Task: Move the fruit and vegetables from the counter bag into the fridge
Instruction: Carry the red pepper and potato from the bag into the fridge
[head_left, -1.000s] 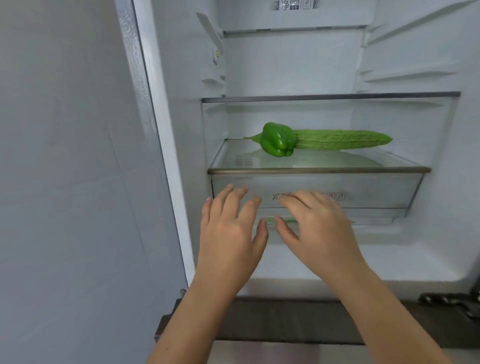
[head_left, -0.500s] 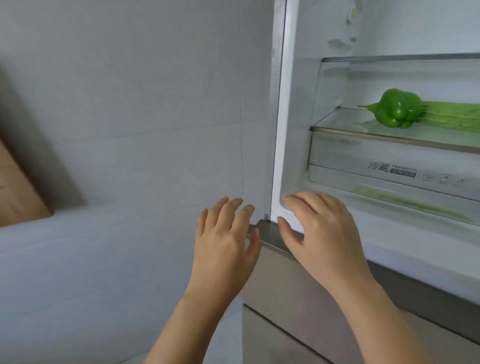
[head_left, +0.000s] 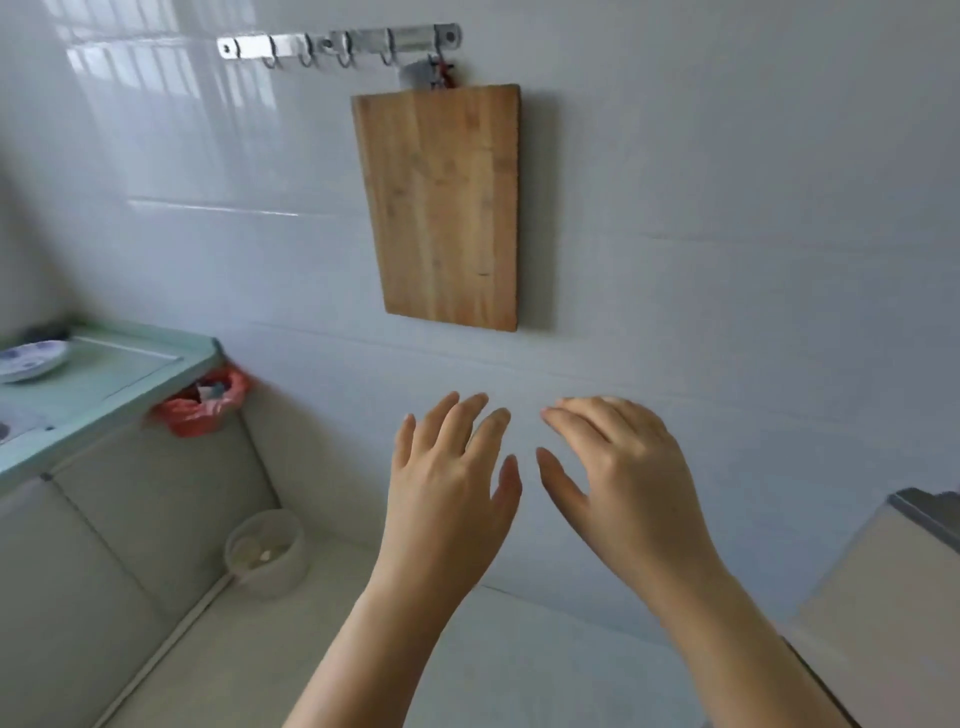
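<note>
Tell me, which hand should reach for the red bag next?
Left, probably. The red bag hangs to the left, nearer the left hand; the right hand is farther. Both hands are open and empty.

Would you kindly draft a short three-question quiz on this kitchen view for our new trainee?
1. True or false: the left hand and the right hand each hold a vegetable.
2. What hangs on the wall below the hook rail? A) a frying pan B) a wooden cutting board C) a towel
3. Fill in: the red bag hangs by the corner of the pale green ____.
Key: 1 false, both hands are open and hold nothing; 2 B; 3 counter.
</note>
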